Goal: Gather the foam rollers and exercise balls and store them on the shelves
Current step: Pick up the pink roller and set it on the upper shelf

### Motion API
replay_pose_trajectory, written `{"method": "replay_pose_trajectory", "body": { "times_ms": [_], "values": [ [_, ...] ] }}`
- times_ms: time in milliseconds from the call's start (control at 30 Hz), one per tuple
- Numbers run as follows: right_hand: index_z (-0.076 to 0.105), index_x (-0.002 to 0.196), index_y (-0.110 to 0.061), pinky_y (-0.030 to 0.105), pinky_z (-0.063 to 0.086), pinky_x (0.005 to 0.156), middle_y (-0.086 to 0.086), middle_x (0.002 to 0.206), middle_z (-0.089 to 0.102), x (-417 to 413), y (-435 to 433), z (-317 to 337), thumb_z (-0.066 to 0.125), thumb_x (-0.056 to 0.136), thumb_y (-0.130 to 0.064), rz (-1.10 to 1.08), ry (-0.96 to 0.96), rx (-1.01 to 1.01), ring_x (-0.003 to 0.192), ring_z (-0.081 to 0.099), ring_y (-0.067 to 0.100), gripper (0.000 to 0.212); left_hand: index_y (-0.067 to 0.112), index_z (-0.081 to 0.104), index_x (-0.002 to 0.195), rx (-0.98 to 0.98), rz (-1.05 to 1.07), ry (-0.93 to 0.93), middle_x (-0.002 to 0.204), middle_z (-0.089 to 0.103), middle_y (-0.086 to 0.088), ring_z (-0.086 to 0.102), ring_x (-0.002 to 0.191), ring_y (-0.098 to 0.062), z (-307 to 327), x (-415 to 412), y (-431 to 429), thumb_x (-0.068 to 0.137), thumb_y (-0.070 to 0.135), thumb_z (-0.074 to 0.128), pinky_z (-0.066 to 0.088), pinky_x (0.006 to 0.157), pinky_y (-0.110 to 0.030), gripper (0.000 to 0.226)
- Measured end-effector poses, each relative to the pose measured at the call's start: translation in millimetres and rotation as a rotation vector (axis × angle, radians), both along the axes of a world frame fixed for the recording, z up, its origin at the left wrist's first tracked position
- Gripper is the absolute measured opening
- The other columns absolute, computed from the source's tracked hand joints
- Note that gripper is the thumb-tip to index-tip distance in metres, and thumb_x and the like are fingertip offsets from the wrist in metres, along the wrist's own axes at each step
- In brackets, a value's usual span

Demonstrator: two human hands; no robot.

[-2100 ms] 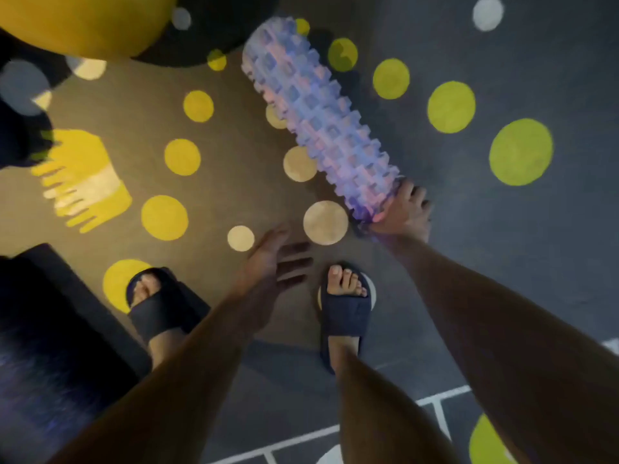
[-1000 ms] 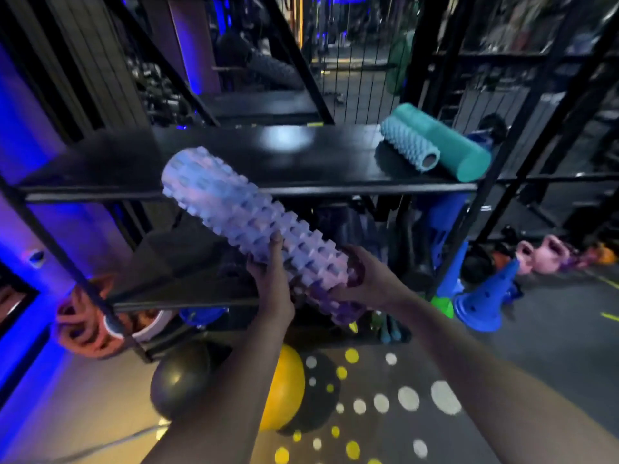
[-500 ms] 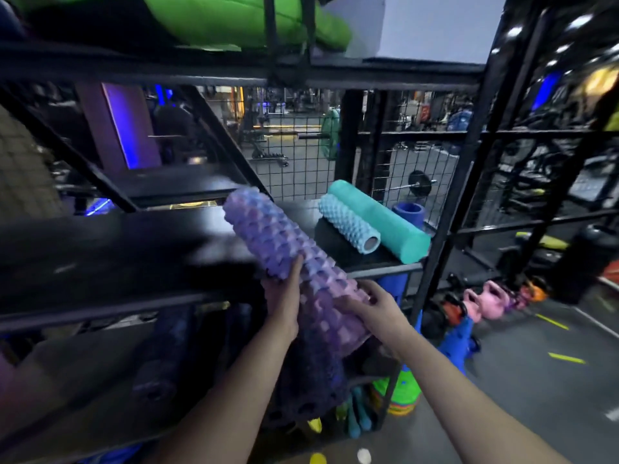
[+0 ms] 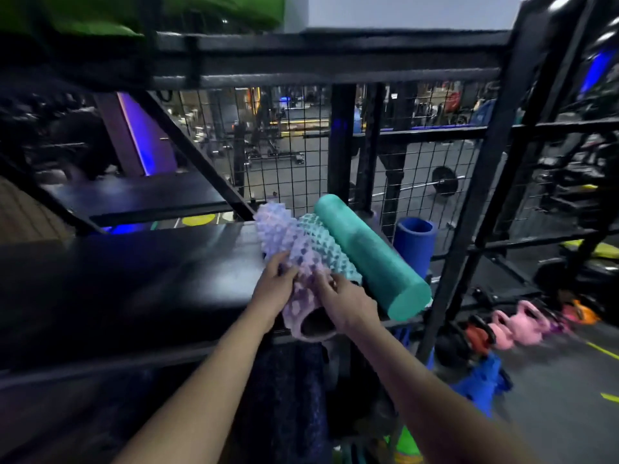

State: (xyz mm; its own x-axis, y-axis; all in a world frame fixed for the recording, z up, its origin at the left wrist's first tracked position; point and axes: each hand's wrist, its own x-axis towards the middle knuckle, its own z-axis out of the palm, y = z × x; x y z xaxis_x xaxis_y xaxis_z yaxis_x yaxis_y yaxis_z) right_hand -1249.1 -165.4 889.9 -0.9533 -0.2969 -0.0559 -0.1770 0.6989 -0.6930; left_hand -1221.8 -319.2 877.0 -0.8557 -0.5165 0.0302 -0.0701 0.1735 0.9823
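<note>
**Lilac foam roller lands on the shelf, hands not yet off**

Lilac knobbed roller point(image 4: 284, 242) now lies at frame centre on the black shelf point(image 4: 134, 262). It is pressed alongside the teal knobbed roller point(image 4: 323, 241), which in turn sits against the smooth teal roller point(image 4: 368, 256). Two seconds ago it was on the dotted floor with only the right hand at its end. One second ago both hands carried it in front of the rack, and half a second ago it was tipped over the shelf edge. Since then it has swung round to run parallel with its neighbours.

Its near, hollow end overhangs the shelf's front lip. How much of its weight the board takes I cannot tell.

Left hand point(image 4: 273, 291) grips the roller's left flank, fingers curled into the knobs. Right hand point(image 4: 346, 303) holds the top of the near end, fingers bent over it. Neither has let go.

Reading: placement of this roller is nearly done. What looks left is a push further back so the overhang shrinks, then release. Risk is that it rolls left across the bare board once freed, since only its right side is chocked.

Also noted: blue cylinder point(image 4: 415, 242) right of the rollers, pink kettlebells point(image 4: 522, 326) on the floor at lower right, and a green padded item point(image 4: 100, 11) on the top tier at upper left.
</note>
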Motion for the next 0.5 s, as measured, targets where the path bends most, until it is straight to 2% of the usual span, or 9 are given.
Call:
{"method": "replay_pose_trajectory", "body": {
  "times_ms": [100, 167, 233, 333, 400, 500],
  "values": [
    [0.053, 0.134, -0.027, 0.044, 0.044, 0.093, 0.014, 0.124, 0.061, -12, -8, -24, 0.018, 0.080, -0.082, 0.085, 0.054, 0.082, 0.117, 0.058, 0.039, 0.085, 0.040, 0.043, 0.143, -0.167, 0.046, -0.106, 0.147, 0.054, 0.001, 0.058, 0.122, -0.021, -23, -4, -3, 0.105, 0.039, 0.041, 0.044, 0.103, -0.030, 0.039],
    [0.056, 0.127, -0.021, 0.044, 0.045, 0.093, 0.014, 0.121, 0.061, -11, -11, -31, 0.022, 0.082, -0.077, 0.036, 0.075, 0.011, 0.117, 0.057, 0.037, 0.080, 0.043, 0.039, 0.148, -0.239, 0.044, -0.123, 0.151, 0.048, 0.008, 0.050, 0.135, -0.019, -32, 0, -3, 0.106, 0.045, 0.035, 0.036, 0.108, -0.028, 0.042],
    [0.060, 0.118, -0.017, 0.043, 0.046, 0.094, 0.015, 0.118, 0.063, -11, -9, -34, 0.029, 0.086, -0.070, -0.022, 0.114, -0.053, 0.115, 0.057, 0.036, 0.069, 0.044, 0.039, 0.148, -0.227, 0.043, -0.096, 0.151, 0.046, 0.013, 0.046, 0.137, -0.011, -34, 0, -3, 0.107, 0.043, 0.036, 0.033, 0.109, -0.024, 0.042],
    [0.059, 0.115, -0.015, 0.043, 0.045, 0.093, 0.015, 0.116, 0.062, -12, -8, -37, 0.038, 0.094, -0.057, -0.008, 0.129, -0.078, 0.115, 0.055, 0.036, 0.052, 0.042, 0.040, 0.149, -0.179, 0.028, -0.060, 0.147, 0.043, 0.019, 0.039, 0.134, 0.002, -33, 3, 0, 0.108, 0.036, 0.038, 0.028, 0.107, -0.016, 0.042],
    [0.058, 0.115, -0.012, 0.043, 0.044, 0.093, 0.016, 0.119, 0.060, -11, -9, -37, 0.036, 0.093, -0.057, -0.005, 0.136, -0.069, 0.117, 0.053, 0.036, 0.055, 0.041, 0.041, 0.150, -0.125, 0.033, -0.030, 0.146, 0.042, 0.020, 0.039, 0.134, 0.002, -34, 5, 2, 0.108, 0.034, 0.040, 0.029, 0.108, -0.015, 0.042],
    [0.057, 0.117, -0.011, 0.046, 0.045, 0.094, 0.018, 0.122, 0.059, -6, -9, -33, 0.021, 0.080, -0.065, -0.019, 0.126, -0.093, 0.119, 0.053, 0.038, 0.074, 0.039, 0.045, 0.148, -0.138, 0.092, -0.022, 0.146, 0.048, 0.017, 0.045, 0.132, 0.000, -31, 9, 9, 0.107, 0.037, 0.042, 0.034, 0.106, -0.017, 0.041]
  ]
}}
